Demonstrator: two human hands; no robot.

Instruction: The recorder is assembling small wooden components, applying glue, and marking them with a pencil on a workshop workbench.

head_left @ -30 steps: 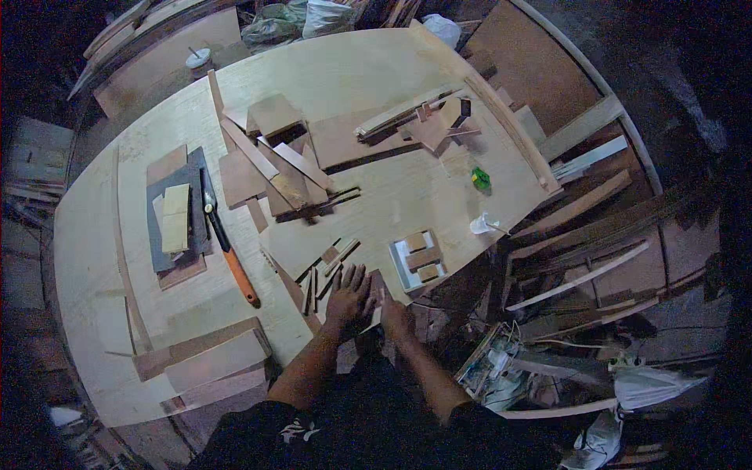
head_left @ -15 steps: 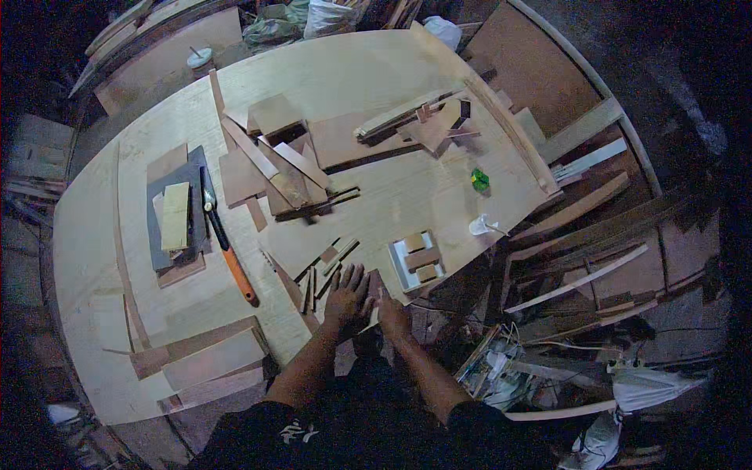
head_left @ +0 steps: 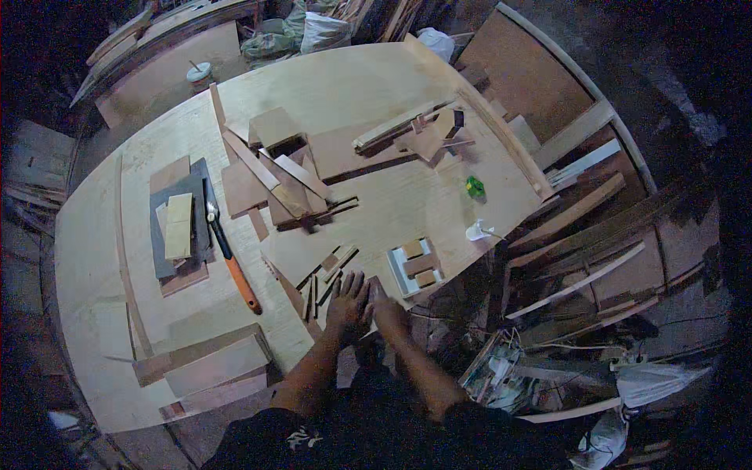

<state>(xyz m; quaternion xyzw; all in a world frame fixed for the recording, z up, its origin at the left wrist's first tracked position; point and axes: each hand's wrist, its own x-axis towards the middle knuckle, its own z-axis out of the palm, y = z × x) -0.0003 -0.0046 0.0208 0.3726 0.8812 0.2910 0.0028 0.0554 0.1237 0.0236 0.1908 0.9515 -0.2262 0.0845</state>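
Observation:
Both my hands are side by side at the near edge of the plywood tabletop (head_left: 376, 223). My left hand (head_left: 347, 308) lies flat with its fingers stretched forward, beside several thin wooden strips (head_left: 313, 296). Close against it, my right hand (head_left: 391, 316) is closed, its fingers bent inward; what they hold is hidden. A flat piece of wood (head_left: 377, 287) shows just past the fingertips. Right of my hands sits a shallow white tray (head_left: 395, 276) with brown wooden blocks in it.
An orange-and-black handled tool (head_left: 232, 270) lies at left beside a dark board (head_left: 160, 262) carrying a pale block (head_left: 178, 227). Wood offcuts (head_left: 274, 176) pile mid-table. A small green object (head_left: 475, 186) and a white cup (head_left: 476, 230) stand at right. Scrap wood (head_left: 580, 278) lies beyond the edge.
My right hand has shifted slightly and is a little blurred beside the left one. The left hand stays flat in nearly the same place. The whole view has tilted slightly.

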